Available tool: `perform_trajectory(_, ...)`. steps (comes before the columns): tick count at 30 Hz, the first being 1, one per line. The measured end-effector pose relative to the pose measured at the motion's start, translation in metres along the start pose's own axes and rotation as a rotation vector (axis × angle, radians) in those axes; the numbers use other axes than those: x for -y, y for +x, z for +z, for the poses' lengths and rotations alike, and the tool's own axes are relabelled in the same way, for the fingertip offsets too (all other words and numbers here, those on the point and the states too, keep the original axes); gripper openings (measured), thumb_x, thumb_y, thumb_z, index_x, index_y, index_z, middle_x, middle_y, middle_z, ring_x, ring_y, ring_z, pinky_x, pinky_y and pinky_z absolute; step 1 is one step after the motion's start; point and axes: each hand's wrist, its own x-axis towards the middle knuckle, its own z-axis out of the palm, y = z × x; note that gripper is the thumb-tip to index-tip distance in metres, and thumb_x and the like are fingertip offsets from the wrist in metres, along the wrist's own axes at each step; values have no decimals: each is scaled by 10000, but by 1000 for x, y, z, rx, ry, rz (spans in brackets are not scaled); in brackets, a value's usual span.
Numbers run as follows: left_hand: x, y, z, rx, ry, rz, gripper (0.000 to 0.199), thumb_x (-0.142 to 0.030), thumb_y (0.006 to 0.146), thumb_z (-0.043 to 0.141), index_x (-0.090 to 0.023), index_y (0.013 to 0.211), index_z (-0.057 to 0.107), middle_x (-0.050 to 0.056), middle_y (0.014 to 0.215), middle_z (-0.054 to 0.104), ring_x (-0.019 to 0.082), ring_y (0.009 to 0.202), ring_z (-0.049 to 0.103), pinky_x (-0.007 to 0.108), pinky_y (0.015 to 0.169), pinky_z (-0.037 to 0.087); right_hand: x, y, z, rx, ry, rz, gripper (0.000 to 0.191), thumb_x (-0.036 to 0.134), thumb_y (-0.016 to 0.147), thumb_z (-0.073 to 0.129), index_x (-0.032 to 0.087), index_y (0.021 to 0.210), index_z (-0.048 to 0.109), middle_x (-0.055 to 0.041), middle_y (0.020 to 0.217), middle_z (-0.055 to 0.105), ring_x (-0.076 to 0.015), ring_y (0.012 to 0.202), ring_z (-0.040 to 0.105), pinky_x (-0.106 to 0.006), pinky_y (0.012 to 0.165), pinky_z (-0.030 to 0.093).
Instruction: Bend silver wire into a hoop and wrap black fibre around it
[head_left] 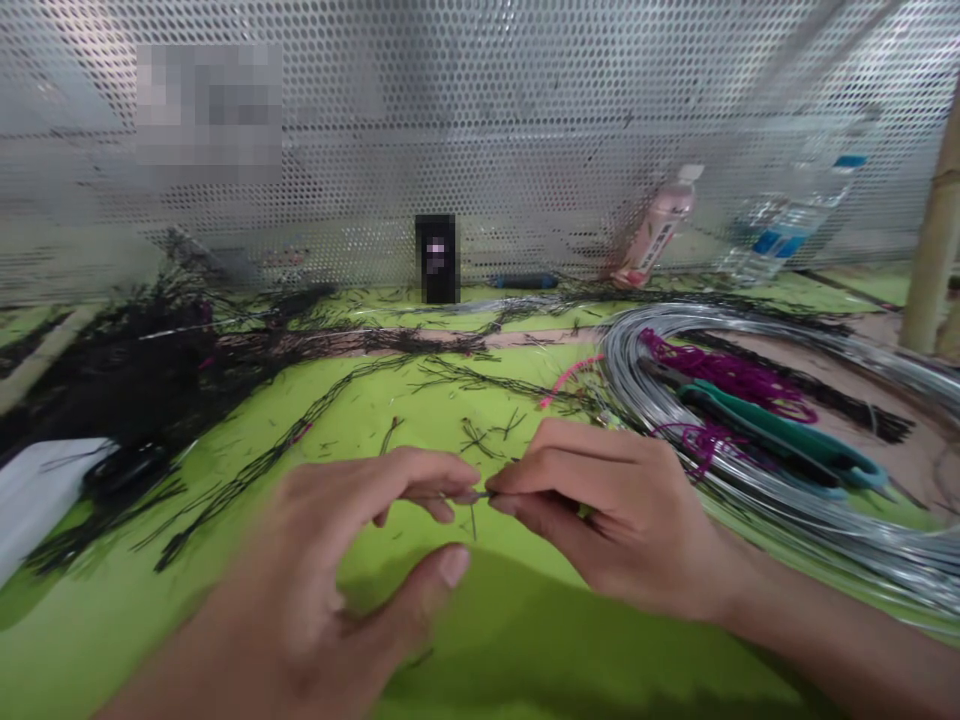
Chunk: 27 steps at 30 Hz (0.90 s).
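Over the green work surface (480, 590), my right hand (600, 500) pinches a short, thin dark strand (482, 494) between thumb and fingertips. Most of what lies inside that grip is hidden by the fingers. My left hand (352, 550) reaches in from the left with its thumb well apart from the fingers. Its fingertips are close to the strand's left end; whether they touch it I cannot tell. Dark twig-like pieces (476, 437) lie scattered just beyond both hands.
A coil of silvery wire (637, 370) lies at right, with green-handled pliers (780, 430) and purple cord (735, 380) on it. Dark strands (150, 360) heap at left. A pink-labelled bottle (660, 230) and a clear water bottle (787, 230) lean against the perforated metal panel (510, 130).
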Motion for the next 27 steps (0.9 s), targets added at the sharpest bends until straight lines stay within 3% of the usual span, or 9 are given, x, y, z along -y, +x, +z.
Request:
perform_trajectory(6, 1, -3, -1, 98, -58, -151, 159, -400, 892, 692, -341, 1039, 680, -83, 817, 756, 139, 714, 727, 230, 628, 538, -2, -4, 1, 51, 23, -2, 122, 79, 971, 589, 144, 923, 679, -27, 777, 618, -99, 648, 544, -235, 550, 389)
perform_trajectory(11, -3, 6, 1, 136, -120, -159, 97, -252, 836, 699, -298, 915, 667, -114, 628, 653, 97, 545, 636, 208, 556, 468, -1, -4, 3, 66, 31, 15, 108, 95, 974, 597, 143, 945, 690, -15, 754, 601, -95, 626, 525, -238, 532, 376)
perform_trajectory(15, -2, 5, 9, 67, -36, -58, 139, -133, 860, 603, -265, 836, 642, -115, 565, 593, 65, 460, 549, 188, 476, 381, 1, -4, 3, 67, 26, 2, 95, 84, 960, 617, 130, 911, 683, -12, 744, 591, -92, 625, 509, -240, 533, 364)
perform_trajectory(19, 2, -4, 24, -95, 177, 71, 117, -157, 945, 558, -259, 912, 605, -86, 588, 647, 96, 447, 565, 246, 501, 387, 1, -3, 3, 81, 33, 14, 103, 74, 956, 612, 129, 899, 677, -11, 742, 587, -92, 620, 515, -235, 537, 372)
perform_trajectory(22, 1, -6, 28, -97, 165, -76, 61, -239, 956, 583, -281, 1000, 580, -81, 615, 713, 127, 428, 618, 248, 439, 391, -1, -4, 3, 80, 20, 22, 106, 78, 960, 605, 128, 907, 681, -18, 752, 592, -96, 619, 519, -240, 535, 370)
perform_trajectory(27, 0, -1, 17, -12, -115, -247, 243, -266, 855, 698, -334, 1075, 620, -92, 820, 811, 148, 607, 762, 177, 437, 508, -4, -6, 7, 61, 29, -15, 94, 61, 944, 625, 114, 897, 685, -15, 746, 579, -92, 619, 505, -236, 533, 359)
